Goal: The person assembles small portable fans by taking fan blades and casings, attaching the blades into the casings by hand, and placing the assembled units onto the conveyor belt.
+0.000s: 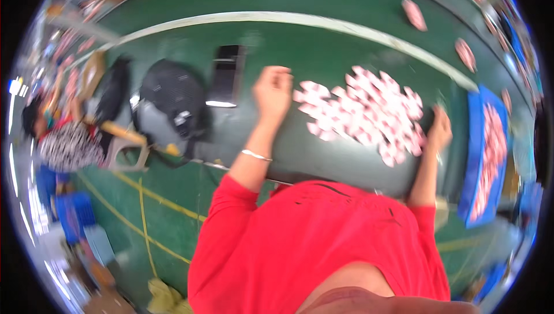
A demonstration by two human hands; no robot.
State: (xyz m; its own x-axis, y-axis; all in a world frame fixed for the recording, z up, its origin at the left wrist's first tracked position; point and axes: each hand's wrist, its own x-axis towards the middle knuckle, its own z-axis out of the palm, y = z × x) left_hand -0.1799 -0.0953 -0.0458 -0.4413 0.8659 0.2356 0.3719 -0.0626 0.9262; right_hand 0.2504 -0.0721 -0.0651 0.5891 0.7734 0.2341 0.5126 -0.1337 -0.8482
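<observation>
A loose heap of small pink and white pieces [375, 112] is spread over the dark green tabletop [323, 161]; their exact kind is too blurred to make out. Just left of the heap is my left hand [274, 92], its fingers curled closed. Whatever it may hold is hidden. At the heap's right edge my right hand [440, 130] hovers close to the pieces. Its fingers are smeared by motion, so their grip is unclear.
Left of my left hand lies a phone [227, 74], beside a black mesh-covered fan-like object [172, 92]. A blue bin [470, 161] of pink pieces stands at the right. Pink bundles [414, 15] lie beyond the white strip [277, 17]. Another person [72, 144] sits far left.
</observation>
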